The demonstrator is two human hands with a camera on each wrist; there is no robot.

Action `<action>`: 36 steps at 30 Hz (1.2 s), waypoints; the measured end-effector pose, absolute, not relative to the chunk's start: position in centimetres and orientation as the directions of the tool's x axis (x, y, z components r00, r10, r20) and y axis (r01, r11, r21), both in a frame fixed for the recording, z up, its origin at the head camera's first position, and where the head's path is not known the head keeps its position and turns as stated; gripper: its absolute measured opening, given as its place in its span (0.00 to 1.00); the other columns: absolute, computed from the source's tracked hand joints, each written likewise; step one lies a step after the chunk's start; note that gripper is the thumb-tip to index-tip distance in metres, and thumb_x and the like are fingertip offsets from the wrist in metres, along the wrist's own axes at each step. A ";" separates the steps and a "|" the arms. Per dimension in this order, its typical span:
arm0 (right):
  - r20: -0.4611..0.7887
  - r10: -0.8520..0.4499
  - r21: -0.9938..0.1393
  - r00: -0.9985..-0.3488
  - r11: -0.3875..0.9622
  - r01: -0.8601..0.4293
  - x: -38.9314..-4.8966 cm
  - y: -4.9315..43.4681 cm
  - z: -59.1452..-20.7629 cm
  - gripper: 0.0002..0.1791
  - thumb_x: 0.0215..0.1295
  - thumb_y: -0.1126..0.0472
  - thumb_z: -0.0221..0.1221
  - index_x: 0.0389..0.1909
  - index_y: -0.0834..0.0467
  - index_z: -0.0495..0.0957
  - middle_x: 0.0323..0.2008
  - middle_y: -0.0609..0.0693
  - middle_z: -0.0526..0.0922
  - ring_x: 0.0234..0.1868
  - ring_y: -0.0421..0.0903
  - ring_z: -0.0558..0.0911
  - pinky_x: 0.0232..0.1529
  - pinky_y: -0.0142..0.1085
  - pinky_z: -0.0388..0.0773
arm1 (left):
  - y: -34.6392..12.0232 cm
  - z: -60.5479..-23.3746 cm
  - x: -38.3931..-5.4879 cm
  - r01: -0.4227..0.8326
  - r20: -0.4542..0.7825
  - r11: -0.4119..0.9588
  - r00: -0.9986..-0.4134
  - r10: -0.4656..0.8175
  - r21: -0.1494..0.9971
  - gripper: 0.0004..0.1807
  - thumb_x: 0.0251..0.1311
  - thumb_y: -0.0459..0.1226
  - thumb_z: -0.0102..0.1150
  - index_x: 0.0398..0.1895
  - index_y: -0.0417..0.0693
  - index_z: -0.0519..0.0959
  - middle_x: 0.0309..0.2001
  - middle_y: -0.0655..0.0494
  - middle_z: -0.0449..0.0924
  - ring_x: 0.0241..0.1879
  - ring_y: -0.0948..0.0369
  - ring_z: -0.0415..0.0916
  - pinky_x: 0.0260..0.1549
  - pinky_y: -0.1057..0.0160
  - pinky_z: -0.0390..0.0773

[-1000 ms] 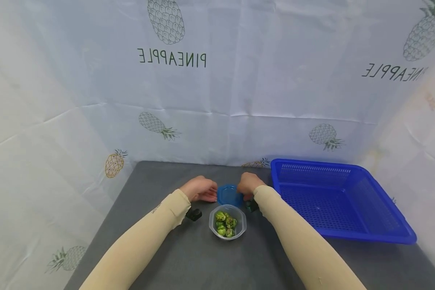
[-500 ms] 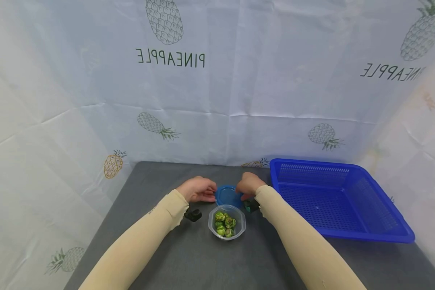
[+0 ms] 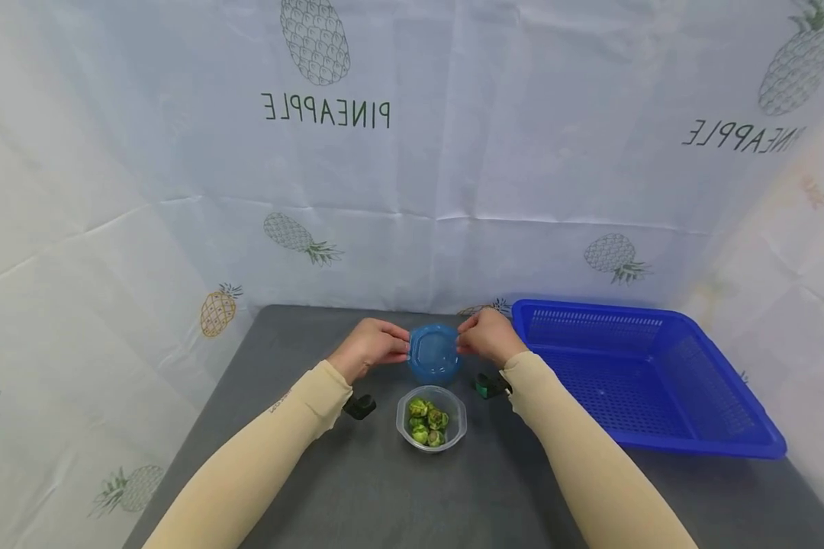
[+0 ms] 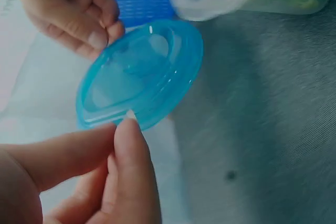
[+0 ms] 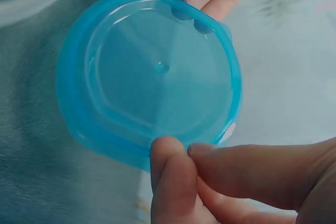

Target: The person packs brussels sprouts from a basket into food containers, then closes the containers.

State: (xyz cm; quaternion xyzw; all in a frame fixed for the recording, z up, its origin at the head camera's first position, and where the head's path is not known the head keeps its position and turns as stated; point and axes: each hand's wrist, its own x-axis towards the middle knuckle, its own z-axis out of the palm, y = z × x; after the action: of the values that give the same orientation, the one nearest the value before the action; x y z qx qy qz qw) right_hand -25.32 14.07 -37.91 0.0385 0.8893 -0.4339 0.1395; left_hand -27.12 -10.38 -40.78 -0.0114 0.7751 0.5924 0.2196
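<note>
A translucent blue plastic lid (image 3: pixel 434 354) is held up between both hands, tilted, just beyond the bowl. My left hand (image 3: pixel 373 347) pinches its left rim between thumb and fingers. At the opposite rim, my right hand (image 3: pixel 490 336) pinches it the same way. In the right wrist view the lid (image 5: pixel 157 72) shows its round ridged face. Nearer me on the grey table stands a clear plastic bowl (image 3: pixel 457 427) with several Brussels sprouts (image 3: pixel 419 435) in it. The bowl is uncovered.
A blue perforated plastic basket (image 3: pixel 611 441) stands on the grey table (image 3: pixel 412 503) to the right. A pale curtain (image 3: pixel 412 168) printed with pineapples hangs behind the table and along both sides.
The lid has come up off the table and tilted, raised by both hands. Both hands moved up and slightly away from the bowl. The bowl and basket stay in place.
</note>
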 end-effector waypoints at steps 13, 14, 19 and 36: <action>-0.014 -0.223 -0.795 -0.975 0.593 -0.124 -16.7 16.2 -36.2 0.06 0.74 0.52 0.70 0.47 0.45 0.91 0.45 0.44 0.92 0.47 0.42 0.90 0.52 0.45 0.89 | -13.3 -39.7 -21.2 -0.003 -0.089 0.210 -0.911 0.403 0.978 0.12 0.75 0.38 0.67 0.56 0.47 0.89 0.56 0.45 0.88 0.55 0.46 0.89 0.60 0.54 0.90; -0.005 -0.223 -0.798 -0.975 0.589 -0.130 -16.1 16.2 -36.4 0.05 0.73 0.50 0.71 0.45 0.44 0.91 0.43 0.43 0.92 0.45 0.42 0.89 0.50 0.44 0.89 | -13.4 -39.8 -20.8 0.000 -0.082 0.196 -0.907 0.413 0.981 0.12 0.76 0.40 0.66 0.56 0.47 0.89 0.56 0.45 0.88 0.56 0.45 0.89 0.62 0.52 0.89; 0.055 -0.206 -0.805 -0.977 0.569 -0.165 -14.1 15.8 -37.7 0.05 0.72 0.48 0.71 0.39 0.43 0.92 0.35 0.43 0.90 0.35 0.42 0.87 0.40 0.37 0.85 | -13.2 -40.8 -18.7 0.038 -0.048 0.201 -0.914 0.404 0.979 0.13 0.75 0.44 0.68 0.54 0.49 0.90 0.54 0.49 0.90 0.53 0.48 0.90 0.62 0.45 0.88; -0.009 -0.014 -0.771 -1.000 0.637 -0.002 -13.0 12.9 -42.3 0.25 0.62 0.60 0.79 0.60 0.53 0.88 0.53 0.48 0.89 0.30 0.35 0.85 0.31 0.33 0.82 | -13.2 -43.3 -16.6 0.071 -0.049 0.406 -0.959 0.280 0.911 0.14 0.66 0.41 0.76 0.54 0.55 0.90 0.48 0.58 0.92 0.43 0.63 0.89 0.44 0.58 0.89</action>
State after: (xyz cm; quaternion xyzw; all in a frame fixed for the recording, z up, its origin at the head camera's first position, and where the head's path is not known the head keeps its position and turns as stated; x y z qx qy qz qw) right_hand -13.03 12.87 -42.25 -0.0046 0.9046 -0.4261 0.0069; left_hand -16.64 -13.22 -43.30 0.1054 0.8327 0.5349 0.0973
